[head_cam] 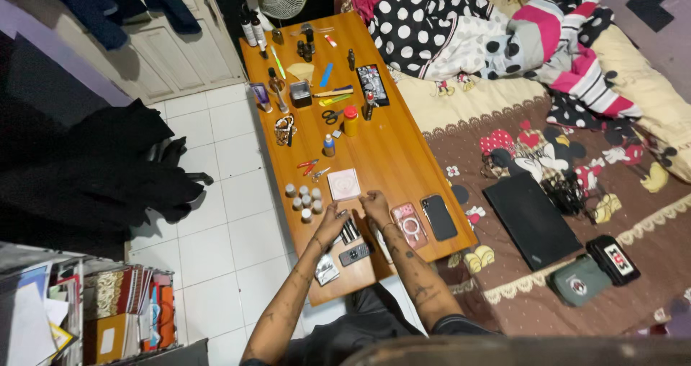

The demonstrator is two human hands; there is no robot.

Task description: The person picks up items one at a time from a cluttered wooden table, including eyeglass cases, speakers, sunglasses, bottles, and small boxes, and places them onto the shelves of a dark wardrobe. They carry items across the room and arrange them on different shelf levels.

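Resting both hands on wooden tabletop (pixel 389 150) near its front edge: left hand (pixel 332 222) w/ fingers on dark striped item (pixel 350 231), grip unclear; right hand (pixel 376 206) beside pink-cased phone (pixel 408 224), can't tell grip.

Both hands (pixel 354 215) forward, fingers curled.

A single view comes from a camera worn on the person's head. It looks steeply down from well above, so the whole worktop (pixel 389 143) runs lengthwise away from the viewer. Both forearms enter from the bottom edge, and the left hand (pixel 330 222) and right hand (pixel 376 206) meet at the near end. Beyond the right hand lies the bed (pixel 576 143); beyond the left hand, the tiled floor (pixel 216 215).
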